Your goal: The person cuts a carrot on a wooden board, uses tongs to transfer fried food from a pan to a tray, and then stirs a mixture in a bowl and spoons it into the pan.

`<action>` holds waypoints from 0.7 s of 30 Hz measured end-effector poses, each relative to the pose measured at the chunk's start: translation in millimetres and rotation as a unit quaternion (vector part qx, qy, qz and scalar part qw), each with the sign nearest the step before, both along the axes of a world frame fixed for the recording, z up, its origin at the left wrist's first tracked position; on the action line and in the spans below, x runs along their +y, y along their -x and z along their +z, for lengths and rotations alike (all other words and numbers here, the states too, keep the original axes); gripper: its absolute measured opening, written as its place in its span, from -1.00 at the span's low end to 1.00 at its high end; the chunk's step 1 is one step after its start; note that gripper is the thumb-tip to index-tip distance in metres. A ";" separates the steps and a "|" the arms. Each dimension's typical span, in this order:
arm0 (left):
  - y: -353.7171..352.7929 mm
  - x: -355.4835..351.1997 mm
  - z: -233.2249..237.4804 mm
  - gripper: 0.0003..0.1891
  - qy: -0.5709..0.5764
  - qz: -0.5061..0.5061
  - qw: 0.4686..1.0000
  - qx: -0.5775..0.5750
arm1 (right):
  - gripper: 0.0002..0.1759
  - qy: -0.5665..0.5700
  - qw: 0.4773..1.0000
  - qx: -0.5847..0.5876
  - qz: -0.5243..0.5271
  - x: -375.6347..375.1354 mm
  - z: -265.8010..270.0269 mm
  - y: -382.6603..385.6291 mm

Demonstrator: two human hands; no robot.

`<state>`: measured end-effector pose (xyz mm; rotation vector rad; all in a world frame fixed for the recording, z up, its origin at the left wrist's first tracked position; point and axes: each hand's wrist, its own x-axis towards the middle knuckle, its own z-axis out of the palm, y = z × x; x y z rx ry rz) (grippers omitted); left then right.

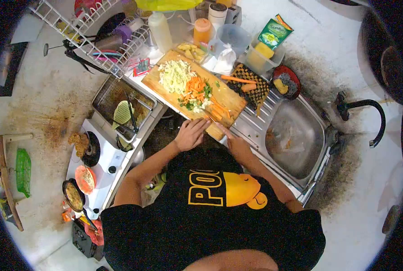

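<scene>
A wooden cutting board (165, 90) lies on the counter, with chopped pale cabbage (175, 77) at its upper left. Orange carrot pieces (197, 88) and green bits are heaped beside the cabbage, and carrot strips (219, 109) lie near the lower right. My left hand (192, 133) rests at the board's near edge, fingers together; what lies under its fingertips is hidden. A knife (209, 116) points up and left over the board, its handle in my right hand (235, 143).
A sink (296, 140) with a black tap (373, 104) is at the right. Whole carrots (238, 79) lie on a checkered mat (251, 92). Bottles and tubs stand behind the board. The stove (106, 153) and a metal fryer (124, 108) are at the left.
</scene>
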<state>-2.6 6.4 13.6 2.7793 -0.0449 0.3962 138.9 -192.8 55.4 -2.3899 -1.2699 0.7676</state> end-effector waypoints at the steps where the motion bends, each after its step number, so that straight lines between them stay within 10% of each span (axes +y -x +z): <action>1: -1.3 3.3 4.4 -0.30 -0.002 0.001 1.000 -0.002 | -0.24 0.009 1.000 0.012 -0.005 0.6 12.3 1.5; 11: -23.8 7.9 29.0 -0.44 0.086 0.143 0.972 -0.164 | -0.42 -0.188 0.964 0.186 -0.015 -9.4 5.0 -14.0; 21: -28.9 0.5 22.8 -0.60 0.043 0.089 0.990 -0.096 | -0.39 -0.153 0.944 0.258 -0.135 -18.7 23.3 -6.8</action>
